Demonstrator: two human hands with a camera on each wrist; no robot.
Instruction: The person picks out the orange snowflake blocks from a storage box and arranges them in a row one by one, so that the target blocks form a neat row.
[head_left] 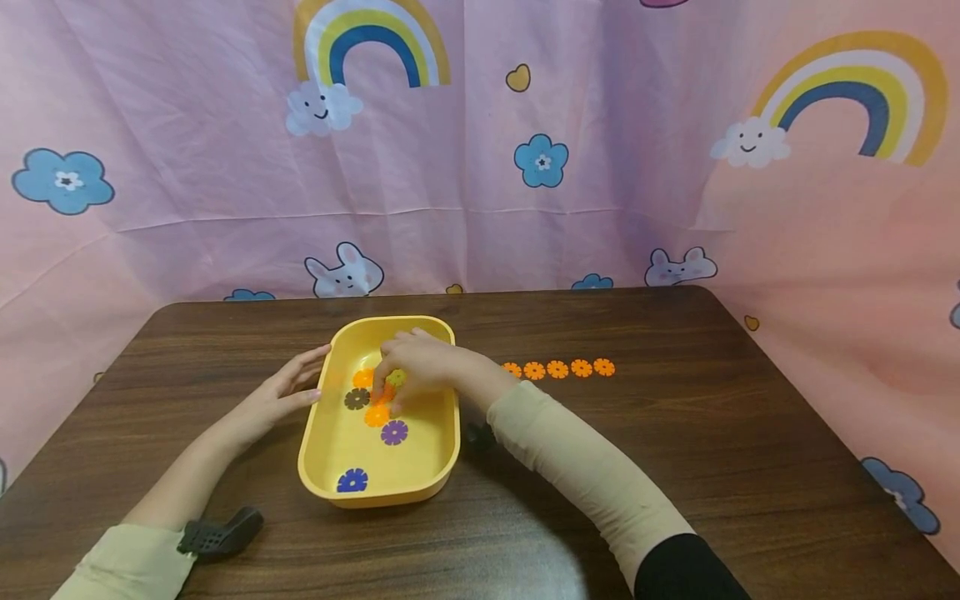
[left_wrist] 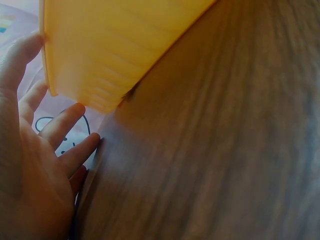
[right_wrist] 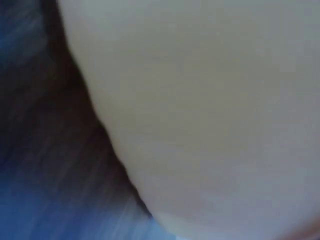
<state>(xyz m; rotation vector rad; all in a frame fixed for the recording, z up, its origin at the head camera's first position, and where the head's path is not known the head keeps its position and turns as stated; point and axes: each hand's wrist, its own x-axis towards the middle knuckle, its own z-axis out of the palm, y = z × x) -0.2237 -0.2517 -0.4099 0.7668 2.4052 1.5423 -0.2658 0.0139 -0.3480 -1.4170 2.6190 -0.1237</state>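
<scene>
A yellow plastic tub (head_left: 322, 454) stands on the table, with several notched plastic discs inside. Among these are an orange disc (head_left: 377, 416), a dark brown disc (head_left: 357, 398), a purple disc (head_left: 393, 432) and a blue disc (head_left: 352, 480). My left hand (head_left: 288, 387) touches the tub's left side with thumb and fingertips, fingers fairly straight; the left wrist view shows fingers spread beside the tub wall (left_wrist: 100, 55). My right hand (head_left: 420, 367) reaches down into the tub, its fingers at the orange and olive-yellow discs. Whether it pinches one is hidden. The right wrist view is blurred.
A row of orange discs (head_left: 557, 369) lies on the wooden table (head_left: 675, 433) to the right of the tub, its left end partly behind the right forearm. A pink patterned cloth (head_left: 480, 167) hangs behind the table. A dark wrist device (head_left: 221, 533) sits on the left wrist.
</scene>
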